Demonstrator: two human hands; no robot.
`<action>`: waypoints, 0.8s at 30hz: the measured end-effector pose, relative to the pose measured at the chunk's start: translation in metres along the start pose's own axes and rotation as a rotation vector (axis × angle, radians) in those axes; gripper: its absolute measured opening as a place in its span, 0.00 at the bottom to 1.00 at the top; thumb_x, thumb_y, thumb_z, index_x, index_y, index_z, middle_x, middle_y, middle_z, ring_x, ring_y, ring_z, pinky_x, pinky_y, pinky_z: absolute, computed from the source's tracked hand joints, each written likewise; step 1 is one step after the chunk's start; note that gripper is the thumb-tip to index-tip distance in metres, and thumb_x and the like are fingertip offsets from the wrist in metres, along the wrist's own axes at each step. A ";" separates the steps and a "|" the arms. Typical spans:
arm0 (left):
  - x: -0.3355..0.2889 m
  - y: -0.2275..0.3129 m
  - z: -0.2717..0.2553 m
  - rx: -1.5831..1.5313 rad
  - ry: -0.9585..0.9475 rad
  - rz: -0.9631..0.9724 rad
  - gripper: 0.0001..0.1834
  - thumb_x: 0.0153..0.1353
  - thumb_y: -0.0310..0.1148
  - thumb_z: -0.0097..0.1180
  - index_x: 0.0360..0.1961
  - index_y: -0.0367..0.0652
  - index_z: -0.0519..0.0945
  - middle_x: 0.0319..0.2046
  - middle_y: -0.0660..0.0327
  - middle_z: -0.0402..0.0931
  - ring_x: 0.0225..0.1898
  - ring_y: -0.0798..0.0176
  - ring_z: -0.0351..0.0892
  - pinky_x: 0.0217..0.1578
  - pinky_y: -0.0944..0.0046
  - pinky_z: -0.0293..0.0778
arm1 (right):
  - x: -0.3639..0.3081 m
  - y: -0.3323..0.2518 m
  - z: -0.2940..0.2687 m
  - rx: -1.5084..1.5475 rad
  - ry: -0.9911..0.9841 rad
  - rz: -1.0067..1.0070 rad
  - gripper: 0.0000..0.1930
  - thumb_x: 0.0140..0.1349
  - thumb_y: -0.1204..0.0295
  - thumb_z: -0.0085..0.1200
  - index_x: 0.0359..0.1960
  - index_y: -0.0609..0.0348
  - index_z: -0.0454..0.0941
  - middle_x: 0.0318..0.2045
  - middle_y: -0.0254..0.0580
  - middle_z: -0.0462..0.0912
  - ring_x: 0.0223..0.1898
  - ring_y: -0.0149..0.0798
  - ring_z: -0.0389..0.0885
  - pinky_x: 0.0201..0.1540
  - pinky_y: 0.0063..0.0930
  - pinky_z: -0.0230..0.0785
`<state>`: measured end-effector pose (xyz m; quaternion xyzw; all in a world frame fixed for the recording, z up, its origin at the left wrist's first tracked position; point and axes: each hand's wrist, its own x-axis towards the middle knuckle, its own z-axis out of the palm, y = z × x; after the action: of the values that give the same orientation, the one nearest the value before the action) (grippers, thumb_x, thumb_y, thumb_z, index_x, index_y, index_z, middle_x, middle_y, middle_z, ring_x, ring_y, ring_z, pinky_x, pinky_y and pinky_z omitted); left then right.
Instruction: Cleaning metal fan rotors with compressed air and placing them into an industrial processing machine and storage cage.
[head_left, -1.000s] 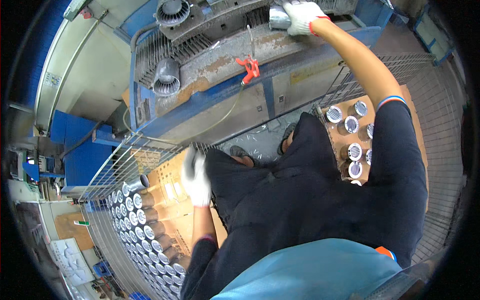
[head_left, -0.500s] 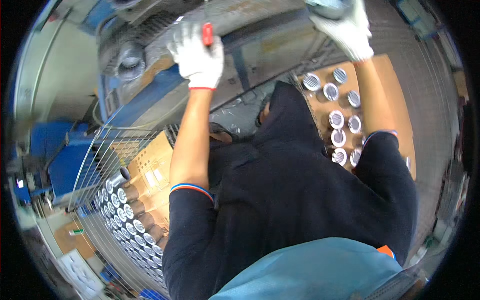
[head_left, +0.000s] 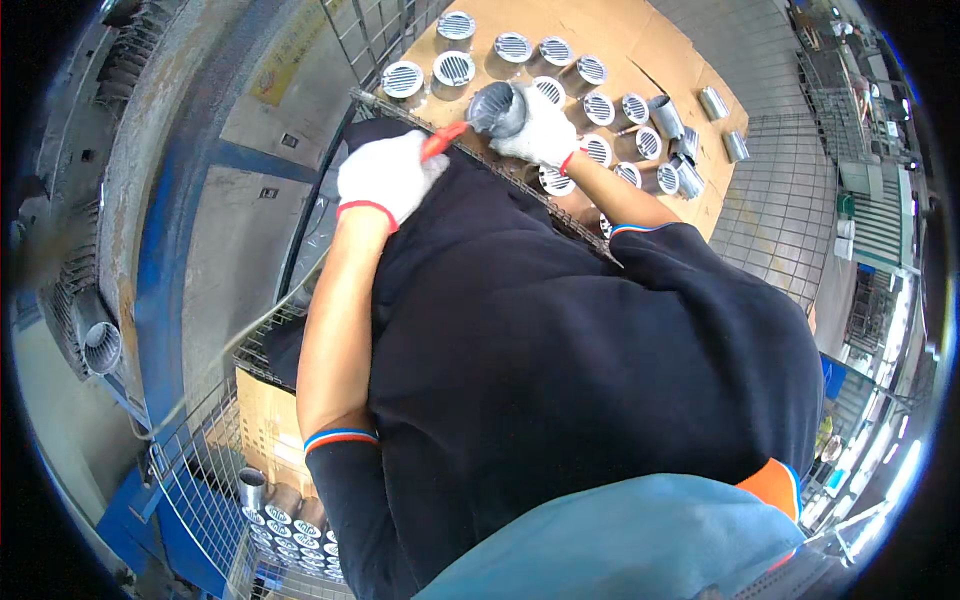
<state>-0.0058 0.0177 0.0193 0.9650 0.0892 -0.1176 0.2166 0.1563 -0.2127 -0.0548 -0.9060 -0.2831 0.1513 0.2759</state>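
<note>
My left hand (head_left: 385, 178), in a white knit glove with a red cuff, is closed on a small red-handled tool (head_left: 442, 141); its working end cannot be made out. The tool points toward a grey metal cylinder (head_left: 497, 110) that my right hand (head_left: 543, 130) grips, also in a white glove. The cylinder is tilted, with its hollow open end toward my left hand. Both hands are above the near edge of a cardboard sheet (head_left: 690, 60), where several silvery cylinders with slotted tops (head_left: 454, 69) stand upright. Some plain cylinders (head_left: 665, 117) lean or lie at the right.
A wire mesh cage (head_left: 775, 190) surrounds the cardboard. At the lower left, another wire basket (head_left: 205, 450) holds packed rows of cylinders (head_left: 285, 530). A blue-edged metal workbench (head_left: 155, 280) runs along the left, with a loose cylinder (head_left: 101, 345) on it.
My view has swung right, from the workbench to the cardboard with cylinders. My hands have come closer together, the right still holding the metal cylinder and the left the red-handled tool.
</note>
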 end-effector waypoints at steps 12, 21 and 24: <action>0.003 0.029 0.012 -0.136 -0.016 0.003 0.25 0.70 0.56 0.56 0.47 0.44 0.83 0.40 0.45 0.87 0.44 0.39 0.86 0.47 0.43 0.79 | -0.001 0.035 -0.011 -0.063 0.215 -0.035 0.53 0.42 0.54 0.78 0.70 0.66 0.67 0.62 0.60 0.78 0.65 0.56 0.78 0.69 0.41 0.71; 0.005 0.031 0.015 -0.112 -0.032 -0.025 0.24 0.71 0.56 0.56 0.47 0.44 0.83 0.38 0.46 0.87 0.43 0.39 0.86 0.45 0.44 0.80 | 0.006 0.035 0.000 0.034 0.261 -0.154 0.50 0.46 0.56 0.79 0.69 0.64 0.69 0.60 0.58 0.81 0.62 0.53 0.81 0.66 0.40 0.74; 0.003 0.030 0.018 -0.128 -0.045 0.002 0.24 0.70 0.55 0.56 0.47 0.44 0.83 0.38 0.46 0.87 0.42 0.39 0.86 0.44 0.43 0.80 | 0.010 0.029 0.002 0.036 0.272 -0.206 0.45 0.48 0.56 0.79 0.66 0.63 0.73 0.58 0.57 0.82 0.60 0.53 0.83 0.64 0.40 0.75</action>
<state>0.0001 -0.0169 0.0148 0.9464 0.0908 -0.1329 0.2800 0.1755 -0.2262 -0.0740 -0.8792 -0.3318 0.0031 0.3419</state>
